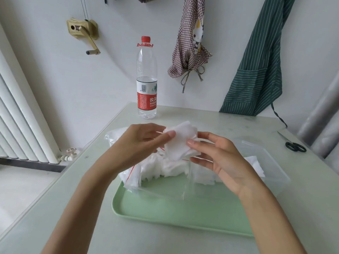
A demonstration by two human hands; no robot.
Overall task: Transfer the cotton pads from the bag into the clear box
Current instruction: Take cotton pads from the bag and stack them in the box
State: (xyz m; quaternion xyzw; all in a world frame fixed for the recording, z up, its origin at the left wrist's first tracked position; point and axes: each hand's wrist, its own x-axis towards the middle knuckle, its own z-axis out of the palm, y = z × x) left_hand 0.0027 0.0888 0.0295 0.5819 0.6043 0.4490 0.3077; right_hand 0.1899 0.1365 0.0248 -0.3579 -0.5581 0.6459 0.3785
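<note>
Fingertips of left hand [139, 142] and right hand [218, 158] pinch a wad of cotton pads [180, 142] above the bag [134, 180].

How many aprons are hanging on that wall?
2 in plain view: a checked apron right of the water bottle, and a green striped apron farther right. Cloth scraps at the top edge may be more.

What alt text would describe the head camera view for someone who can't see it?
Both hands, left hand and right hand, hold a bunch of pads above an open bag on a green tray. A clear box sits right; a bottle stands behind.
</note>
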